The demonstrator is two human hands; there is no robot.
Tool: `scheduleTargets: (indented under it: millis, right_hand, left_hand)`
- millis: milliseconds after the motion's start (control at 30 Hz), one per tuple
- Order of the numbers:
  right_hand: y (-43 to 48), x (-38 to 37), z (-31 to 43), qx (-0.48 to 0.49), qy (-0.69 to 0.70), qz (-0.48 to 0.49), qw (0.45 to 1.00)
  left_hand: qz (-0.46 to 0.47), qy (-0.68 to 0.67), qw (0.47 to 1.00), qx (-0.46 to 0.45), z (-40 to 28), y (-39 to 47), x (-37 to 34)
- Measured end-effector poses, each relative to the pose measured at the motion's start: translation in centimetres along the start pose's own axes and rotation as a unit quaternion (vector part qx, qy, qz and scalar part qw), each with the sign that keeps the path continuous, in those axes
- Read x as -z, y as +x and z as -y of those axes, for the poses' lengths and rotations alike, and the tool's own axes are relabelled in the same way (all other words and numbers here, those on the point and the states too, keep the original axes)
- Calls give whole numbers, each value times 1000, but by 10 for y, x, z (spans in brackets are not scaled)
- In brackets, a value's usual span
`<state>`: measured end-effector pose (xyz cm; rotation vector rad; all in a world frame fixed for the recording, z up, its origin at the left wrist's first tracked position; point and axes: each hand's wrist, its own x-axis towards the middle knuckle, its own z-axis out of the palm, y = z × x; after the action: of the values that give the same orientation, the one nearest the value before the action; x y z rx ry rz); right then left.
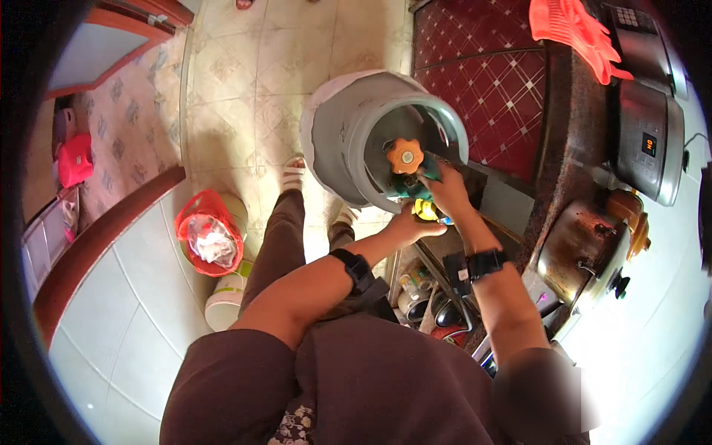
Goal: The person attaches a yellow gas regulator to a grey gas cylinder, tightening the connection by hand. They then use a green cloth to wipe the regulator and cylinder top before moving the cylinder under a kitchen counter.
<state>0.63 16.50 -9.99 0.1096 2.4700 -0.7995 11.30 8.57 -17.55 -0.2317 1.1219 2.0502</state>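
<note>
A grey gas cylinder (334, 139) stands on the tiled floor, its ring collar (361, 128) tilted towards me in view. Inside the collar an orange valve handwheel (405, 156) sits on the valve. My right hand (449, 192) reaches into the collar's gap and grips a green fitting (414, 186), partly hidden by the fingers. Just below, my left hand (410, 227) holds a yellow fitting (425, 209) at the collar's lower edge, its thumb stretched out beneath. A small blue part (445, 221) shows beside that thumb. How the fittings join is hidden.
An open cabinet (428, 278) with pots lies under the counter at right. On the counter sit a soot-stained gas stove (578, 250), a rice cooker (648, 142) and orange gloves (578, 36). A red bag-lined bin (208, 233) and a white bucket (225, 303) stand at left, beside a low wall.
</note>
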Motion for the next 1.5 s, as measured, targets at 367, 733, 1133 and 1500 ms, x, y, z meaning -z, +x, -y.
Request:
scheduleTargets:
  millis: [367,733,1133,1500]
  right_hand:
    - [-19,1,85,302,-152,-115,934]
    - [-4,3,99,-7,62,-261,963]
    - [-178,48,170,174,314,-106,927]
    - [-310,-54,-6,-210,349,-74,910]
  left_hand:
    - [101,143,957,231,-139,-133,111]
    - [30,220,963,151,-199,-174,139]
    - [-2,10,1000,-12,-305,-152,72]
    - [-188,-235,915,-270,-504,-126,176]
